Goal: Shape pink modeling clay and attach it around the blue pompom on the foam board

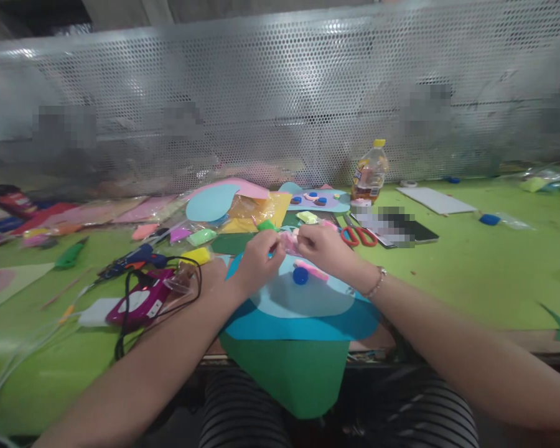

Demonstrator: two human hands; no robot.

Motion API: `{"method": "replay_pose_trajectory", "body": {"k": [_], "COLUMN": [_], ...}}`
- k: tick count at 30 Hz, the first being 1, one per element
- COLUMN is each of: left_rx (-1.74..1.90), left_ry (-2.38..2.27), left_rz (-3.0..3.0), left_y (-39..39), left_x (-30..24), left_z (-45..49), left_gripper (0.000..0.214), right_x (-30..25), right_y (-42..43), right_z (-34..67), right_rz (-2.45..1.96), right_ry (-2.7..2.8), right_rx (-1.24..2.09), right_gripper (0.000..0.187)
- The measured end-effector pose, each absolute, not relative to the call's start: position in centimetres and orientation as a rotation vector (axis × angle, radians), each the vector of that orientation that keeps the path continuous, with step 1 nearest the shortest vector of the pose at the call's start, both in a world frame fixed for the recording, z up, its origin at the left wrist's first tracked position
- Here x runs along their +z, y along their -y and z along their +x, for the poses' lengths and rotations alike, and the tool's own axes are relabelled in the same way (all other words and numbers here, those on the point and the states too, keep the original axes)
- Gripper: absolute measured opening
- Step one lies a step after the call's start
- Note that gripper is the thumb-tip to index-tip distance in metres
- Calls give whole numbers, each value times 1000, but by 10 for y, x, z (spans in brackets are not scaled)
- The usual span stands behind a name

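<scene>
Trainee: In the head view, where is the workpiece?

Instructor: The pink packet (290, 242) is between the two hands, above the far part of the light-blue sheet (280, 302). The blue disc (300, 276) and the pink strip (313, 270) lie nearer the person, on that sheet.

Trainee: State the position of the fingers.

Instructor: Left hand (262, 261): fingers curled together and clamped on the packet's left edge. Right hand (321, 249): fingers bunched and clamped on its right side.

Trainee: How should it handle?

Instructor: Expect low weight. Film and contents blur together at this point, so the filling is probably, not certainly, soft modelling clay. Treat it as easily dented. The outer layer should be thin, limp and somewhat slippery.

Trainee: Where is the correct hold?

Instructor: At opposite edges, between thumb and forefinger. Keep pressure off the middle, which would likely take prints.

Trainee: Note any adjacent hazards.

Instructor: The red-handled scissors (358, 236) lie near the right hand. The glue gun (133, 260) rests on the tabletop (452, 280), left of the left hand; keep film away from its nozzle.
</scene>
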State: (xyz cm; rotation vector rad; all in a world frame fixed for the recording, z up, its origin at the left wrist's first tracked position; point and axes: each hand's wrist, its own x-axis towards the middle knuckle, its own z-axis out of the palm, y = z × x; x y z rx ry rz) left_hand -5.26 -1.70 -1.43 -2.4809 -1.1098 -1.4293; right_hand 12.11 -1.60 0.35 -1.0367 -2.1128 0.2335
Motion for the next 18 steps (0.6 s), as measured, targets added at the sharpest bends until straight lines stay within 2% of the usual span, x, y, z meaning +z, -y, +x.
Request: {"method": "replay_pose_trajectory", "body": {"k": [1,2,4,5,10,13,18], "left_rx": [-1443,-1443,-1383,-1336,-1209,-1197,-1215], "left_ry": [1047,985,913,916,1208,1289,1278], "left_rz": [-2459,-2440,-2449,-2482,-2655,-2677,-2613], "left_y": [15,12,8,6,3,3,0], "left_x": [-15,-17,-20,-21,-23,-22,-25], "left_z": [-54,-56,-59,-60,-60,-61,-63], "left_gripper": [20,28,61,68,51,55,60], "right_x": [4,4,4,5,3,2,1], "right_y": [17,18,20,20,19,17,13], "right_z": [120,120,118,118,119,122,127], "right_rz": [-1032,-1028,-1012,-999,-939,-817,-655], "right_ry": [2116,2112,2082,2065,1986,1962,2041], "right_rx": [267,303,369,393,395,285,139], "right_gripper": [22,21,20,20,19,7,14]}}
